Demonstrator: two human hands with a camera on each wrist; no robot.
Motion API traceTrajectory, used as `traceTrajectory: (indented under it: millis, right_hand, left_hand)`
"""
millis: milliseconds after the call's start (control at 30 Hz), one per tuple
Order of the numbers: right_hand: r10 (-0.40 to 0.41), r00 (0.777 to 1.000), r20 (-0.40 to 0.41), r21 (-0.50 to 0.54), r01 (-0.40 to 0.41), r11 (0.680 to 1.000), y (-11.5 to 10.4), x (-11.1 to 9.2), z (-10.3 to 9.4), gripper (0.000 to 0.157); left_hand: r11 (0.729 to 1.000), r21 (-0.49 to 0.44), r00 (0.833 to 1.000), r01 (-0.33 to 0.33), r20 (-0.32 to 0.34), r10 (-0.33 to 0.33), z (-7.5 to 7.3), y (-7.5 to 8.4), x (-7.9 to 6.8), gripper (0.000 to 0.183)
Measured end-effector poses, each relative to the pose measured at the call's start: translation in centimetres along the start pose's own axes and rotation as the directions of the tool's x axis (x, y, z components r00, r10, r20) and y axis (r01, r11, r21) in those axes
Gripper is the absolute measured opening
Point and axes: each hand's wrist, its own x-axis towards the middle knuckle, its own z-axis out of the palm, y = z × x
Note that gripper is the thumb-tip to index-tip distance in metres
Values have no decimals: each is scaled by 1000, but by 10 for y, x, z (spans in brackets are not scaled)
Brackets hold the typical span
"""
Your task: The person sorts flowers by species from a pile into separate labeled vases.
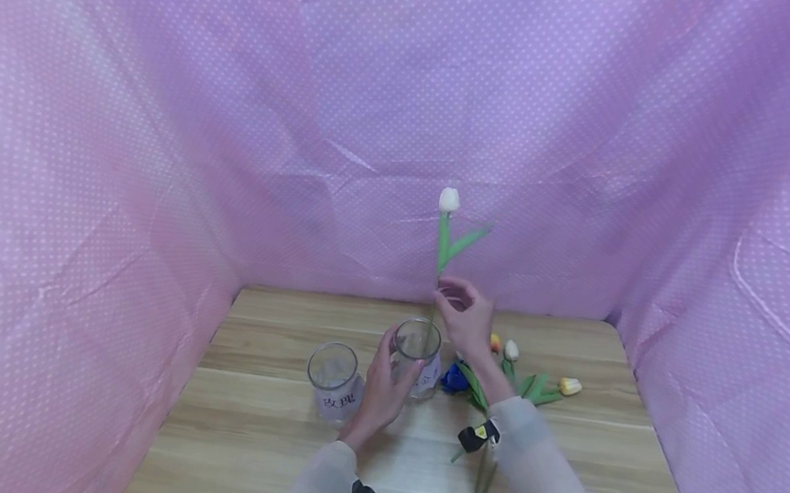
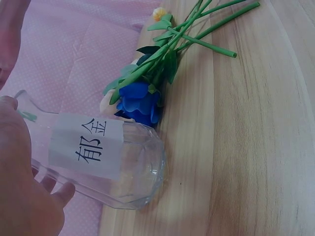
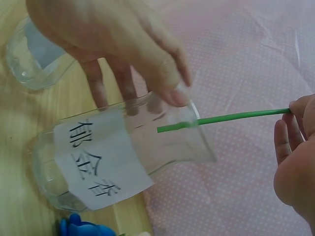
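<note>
My left hand (image 1: 388, 388) grips a clear glass vase (image 3: 170, 152) around its upper part. A white paper label (image 2: 87, 146) with black Chinese characters is on the vase's side. My right hand (image 1: 469, 320) pinches the stem of a white tulip (image 1: 449, 200) above the vase. The tulip stands nearly upright in the head view, its bloom and green leaves above the fingers. In the right wrist view, the lower end of its green stem (image 3: 231, 117) is inside the vase's mouth, well above the base.
A second labelled glass vase (image 1: 334, 378) stands to the left. To the right lie several flowers, among them a blue rose (image 2: 139, 102), a white tulip (image 1: 511, 350) and a yellowish tulip (image 1: 570, 387). Pink dotted cloth (image 1: 395, 116) surrounds the wooden table (image 1: 254, 458).
</note>
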Motion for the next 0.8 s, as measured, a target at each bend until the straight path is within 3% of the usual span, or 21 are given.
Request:
traceTrajectory:
  millis: [600, 800]
  right_hand:
    - [73, 995, 71, -151, -62, 987, 29, -24, -6, 26]
    - [134, 989, 57, -239, -117, 964, 37, -31, -6, 23]
  left_hand:
    - [1000, 12, 1000, 18, -2, -18, 0, 2, -1, 84]
    - [1000, 19, 1000, 14, -14, -14, 0, 3, -2, 83]
